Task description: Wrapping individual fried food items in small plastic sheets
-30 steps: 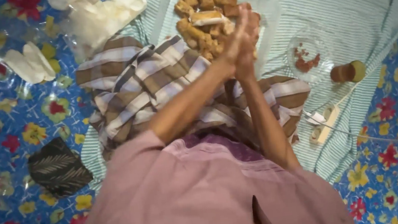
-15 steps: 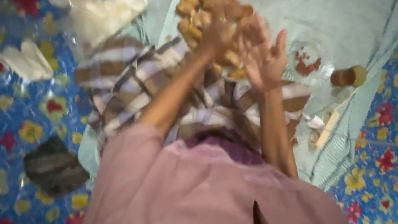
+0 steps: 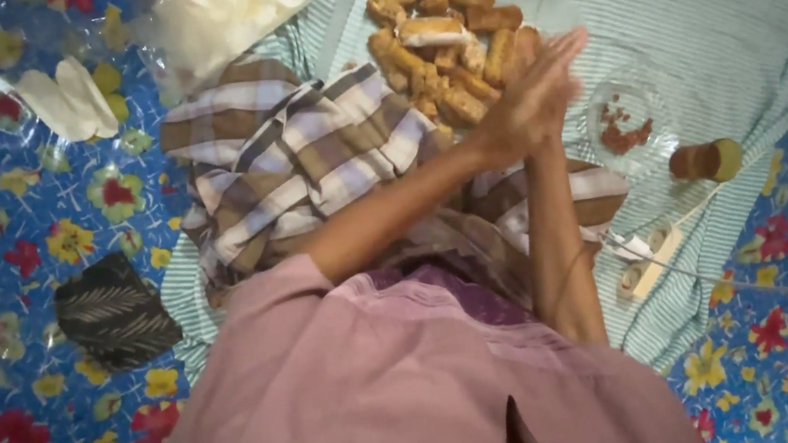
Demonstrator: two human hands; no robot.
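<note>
Golden-brown fried sticks (image 3: 448,49) lie heaped on the striped cloth (image 3: 750,17), just beyond the left hand (image 3: 512,122) and right hand (image 3: 547,82), pressed palm to palm, their grip holding nothing. Crumbs brushed off could fall into the clear dish (image 3: 624,121) nearby.

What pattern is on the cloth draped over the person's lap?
Brown, grey and white checks on the lap cloth, clearest in the head view.

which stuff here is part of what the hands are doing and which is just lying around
In hand:
left hand and right hand, pressed palm to palm
fried sticks just under them

Lying about:
checked cloth
white wrappers
dark pouch
clear dish
small jar
floral mat
</note>
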